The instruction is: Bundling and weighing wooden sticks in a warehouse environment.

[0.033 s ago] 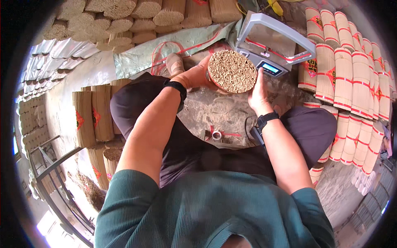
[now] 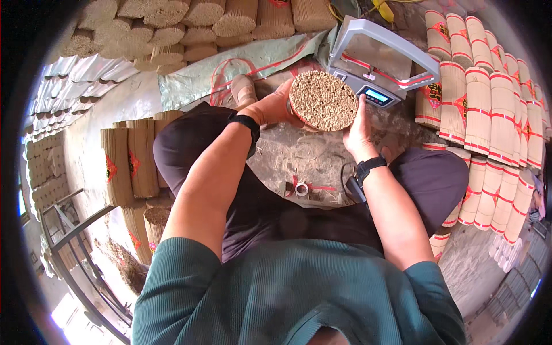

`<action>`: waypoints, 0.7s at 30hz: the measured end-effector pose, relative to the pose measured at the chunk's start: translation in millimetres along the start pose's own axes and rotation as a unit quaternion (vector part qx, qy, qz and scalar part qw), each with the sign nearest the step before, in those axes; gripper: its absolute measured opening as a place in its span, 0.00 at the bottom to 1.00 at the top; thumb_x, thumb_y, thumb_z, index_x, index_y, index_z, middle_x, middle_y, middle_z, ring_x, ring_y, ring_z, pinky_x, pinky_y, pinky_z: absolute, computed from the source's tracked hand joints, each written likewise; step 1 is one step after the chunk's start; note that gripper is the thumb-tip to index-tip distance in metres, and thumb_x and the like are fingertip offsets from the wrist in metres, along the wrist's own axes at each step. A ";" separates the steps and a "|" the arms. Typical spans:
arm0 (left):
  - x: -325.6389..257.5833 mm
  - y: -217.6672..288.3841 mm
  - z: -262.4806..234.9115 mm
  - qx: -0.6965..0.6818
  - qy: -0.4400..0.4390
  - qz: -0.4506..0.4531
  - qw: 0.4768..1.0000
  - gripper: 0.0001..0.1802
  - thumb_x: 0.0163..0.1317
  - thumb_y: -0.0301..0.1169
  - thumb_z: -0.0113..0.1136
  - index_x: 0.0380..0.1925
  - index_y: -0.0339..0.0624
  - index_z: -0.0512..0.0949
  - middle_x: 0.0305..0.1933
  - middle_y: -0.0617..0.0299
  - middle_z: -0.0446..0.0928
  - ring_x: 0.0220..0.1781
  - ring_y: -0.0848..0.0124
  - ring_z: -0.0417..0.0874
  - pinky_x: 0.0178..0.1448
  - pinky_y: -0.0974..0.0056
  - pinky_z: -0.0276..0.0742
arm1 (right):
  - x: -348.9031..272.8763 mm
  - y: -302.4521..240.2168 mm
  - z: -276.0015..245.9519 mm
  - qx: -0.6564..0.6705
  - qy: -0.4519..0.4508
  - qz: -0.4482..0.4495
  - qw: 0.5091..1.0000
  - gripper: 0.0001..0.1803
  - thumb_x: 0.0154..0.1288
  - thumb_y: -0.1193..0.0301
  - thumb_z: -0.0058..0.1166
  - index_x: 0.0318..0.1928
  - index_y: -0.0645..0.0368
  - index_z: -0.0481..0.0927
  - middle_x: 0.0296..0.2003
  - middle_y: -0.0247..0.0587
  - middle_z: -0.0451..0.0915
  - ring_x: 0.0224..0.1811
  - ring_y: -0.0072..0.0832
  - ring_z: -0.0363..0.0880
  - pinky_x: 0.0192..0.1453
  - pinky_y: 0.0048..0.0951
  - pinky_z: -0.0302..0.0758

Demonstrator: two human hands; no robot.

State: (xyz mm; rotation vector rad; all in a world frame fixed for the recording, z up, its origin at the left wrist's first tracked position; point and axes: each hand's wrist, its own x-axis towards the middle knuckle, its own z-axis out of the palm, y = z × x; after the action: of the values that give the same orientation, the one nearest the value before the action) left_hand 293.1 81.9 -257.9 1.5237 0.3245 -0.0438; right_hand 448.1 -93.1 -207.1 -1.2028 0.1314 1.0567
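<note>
A round, thick bundle of thin sticks (image 2: 323,100) is held up between my two hands, its cut ends facing me. My left hand (image 2: 277,106) grips it from the left, with some fingers hidden behind it. On the other side, my right hand (image 2: 359,131) presses against the bundle, thumb pointing up along its edge and fingers mostly hidden. Just beyond and to the right stands a grey machine (image 2: 397,102) with a lit display and an arched frame (image 2: 386,24); a red band runs along the arch.
Red-banded stick bundles (image 2: 477,109) are stacked on the right. More bundles (image 2: 236,16) lie piled at the back, over a green sheet (image 2: 192,80). Others (image 2: 142,155) stand on the left near a metal frame (image 2: 77,224). A tape roll (image 2: 301,188) lies between my legs.
</note>
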 end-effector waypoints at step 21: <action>-11.9 17.2 38.3 -0.215 0.071 -0.007 0.974 0.52 0.41 0.42 0.76 0.66 0.49 0.59 0.66 0.71 0.66 0.70 0.68 0.58 0.75 0.52 0.42 | 22.3 -12.5 -6.0 0.017 -0.082 0.040 0.996 0.41 0.64 0.36 0.40 0.57 0.62 0.73 0.54 0.43 0.77 0.56 0.33 0.75 0.63 0.37 0.69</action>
State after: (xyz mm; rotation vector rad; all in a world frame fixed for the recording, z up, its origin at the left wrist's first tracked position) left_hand 292.6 43.1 -237.9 1.0952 0.4282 0.1182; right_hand 471.9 -84.3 -214.1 -1.0822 0.0693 1.2147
